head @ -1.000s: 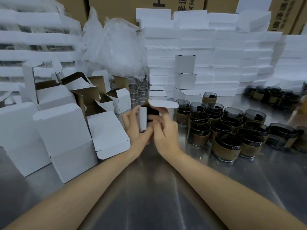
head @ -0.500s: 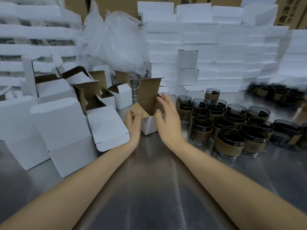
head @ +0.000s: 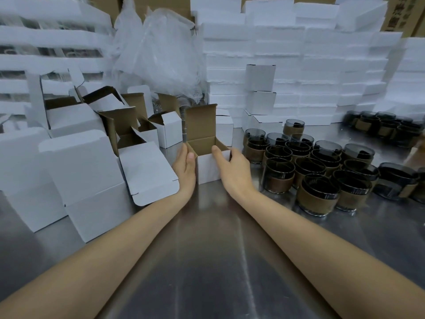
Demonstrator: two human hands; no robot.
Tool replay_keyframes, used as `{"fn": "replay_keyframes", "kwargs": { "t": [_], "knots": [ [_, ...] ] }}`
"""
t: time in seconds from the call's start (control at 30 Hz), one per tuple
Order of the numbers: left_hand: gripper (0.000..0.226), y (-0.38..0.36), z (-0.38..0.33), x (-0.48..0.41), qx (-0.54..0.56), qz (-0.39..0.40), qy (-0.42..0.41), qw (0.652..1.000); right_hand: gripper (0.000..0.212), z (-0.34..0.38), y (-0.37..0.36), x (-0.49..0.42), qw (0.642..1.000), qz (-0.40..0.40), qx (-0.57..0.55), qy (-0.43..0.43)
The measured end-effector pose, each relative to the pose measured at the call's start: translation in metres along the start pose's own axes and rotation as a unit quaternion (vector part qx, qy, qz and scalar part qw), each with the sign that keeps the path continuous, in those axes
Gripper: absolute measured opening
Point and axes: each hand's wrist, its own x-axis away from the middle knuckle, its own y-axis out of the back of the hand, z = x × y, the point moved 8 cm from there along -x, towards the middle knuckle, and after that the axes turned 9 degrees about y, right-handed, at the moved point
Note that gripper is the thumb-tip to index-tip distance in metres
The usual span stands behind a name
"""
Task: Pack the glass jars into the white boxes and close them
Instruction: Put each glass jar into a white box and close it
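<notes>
**Box up and empty, no jar in yet**

Obs: open box (head: 212, 168) stands upright on steel table (head: 207, 261), centre of view. Lid flap (head: 200, 122) stands up at the back, brown inside showing, nothing in the box. L hand (head: 185, 168) lies flat vs. the left wall, fingers straight and together, thumb by the near corner. R hand (head: 232, 169) grips the right side: thumb at the front rim, fingers curled round the right wall, tips partly hidden. Glass jars (head: 318, 196) w/ brown sleeves are clustered just right of the box, none held. Pile of empty boxes (head: 92, 180) sits to the left, near the L wrist.

Est. step: steady the box, then R fetches a jar.

Risks:
- Box is light and table looks slick. If L pushes alone once R lets go, box could slide or tip.
- Lid flap could drop fwd and block the mouth as the jar comes in.
- Jars stand touching, so lifting one from mid-cluster may knock its neighbours and chip glass. Edge jar is safer.
- Fit looks close. A tilted entry could catch the rim and crumple a wall.
- Bottom closure not visible. If unlocked, the jar may drop thru on lifting.
</notes>
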Motion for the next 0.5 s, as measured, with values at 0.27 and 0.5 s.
{"fn": "replay_keyframes", "kwargs": {
  "t": [0.27,0.5],
  "knots": [
    [0.071,-0.004,-0.004,0.008,-0.015,0.036,0.036,0.999,0.037,0.008,-0.007,0.006,0.997,0.028,0.052,0.045],
    [0.052,0.006,-0.009,0.005,0.017,-0.032,-0.023,0.999,0.045,0.049,0.013,0.006,0.854,0.034,0.491,0.168]
  ]
}}
